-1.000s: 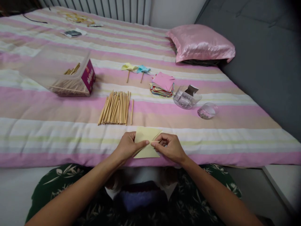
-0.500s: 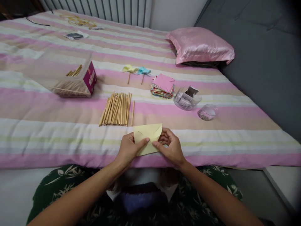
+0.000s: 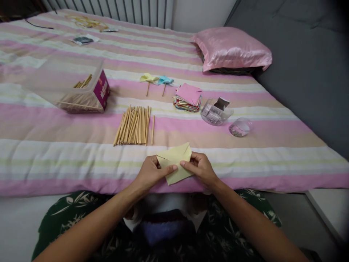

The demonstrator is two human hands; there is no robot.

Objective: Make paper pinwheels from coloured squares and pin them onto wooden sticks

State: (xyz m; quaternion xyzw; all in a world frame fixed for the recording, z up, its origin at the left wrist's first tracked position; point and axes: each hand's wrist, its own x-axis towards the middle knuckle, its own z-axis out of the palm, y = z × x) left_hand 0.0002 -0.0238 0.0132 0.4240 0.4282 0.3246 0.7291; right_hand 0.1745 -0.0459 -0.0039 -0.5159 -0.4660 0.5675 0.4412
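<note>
— Paper [image 3: 176, 163], pale yellow, one thin creased sheet, folded to flaps with a pointed corner up at 1 o'clock; pinched at the near edge of the bed [image 3: 54, 153], at 6 o'clock in the view.

— Held how?

— Left hand [image 3: 151, 174] at the sheet's 9 o'clock side, thumb and fingers closed on it, forefinger laid across the fold. Right hand [image 3: 200, 168] at 3 o'clock, fingertips pressed shut on the opposite flap. Forefingers nearly meeting at the middle.

— Beyond it?

— At 11 o'clock, wooden sticks [image 3: 133, 125]: slim, round, pale tan, lying side by side in a loose row, too many to count surely, with one lying just apart on the right. Farther at 10 o'clock, one clear plastic box [image 3: 68, 85] with a magenta label on its end, more such sticks inside. At 12 o'clock, two small paper pinwheels [image 3: 156, 80] on sticks, one yellow, one blue, touching. Just right of them, one stack of coloured paper squares [image 3: 187, 99], pink on top.

— Other containers?

— At 1 o'clock, two clear round ones: a tub [image 3: 215, 113] with small silvery bits and a card tag inside, and beside it a lid or dish [image 3: 240, 127], contents not tellable.

— Fabric?

— Striped quilted cover, pink, cream, tan. One glossy pink satin pillow [image 3: 231, 47] at 1 o'clock, far.
</note>
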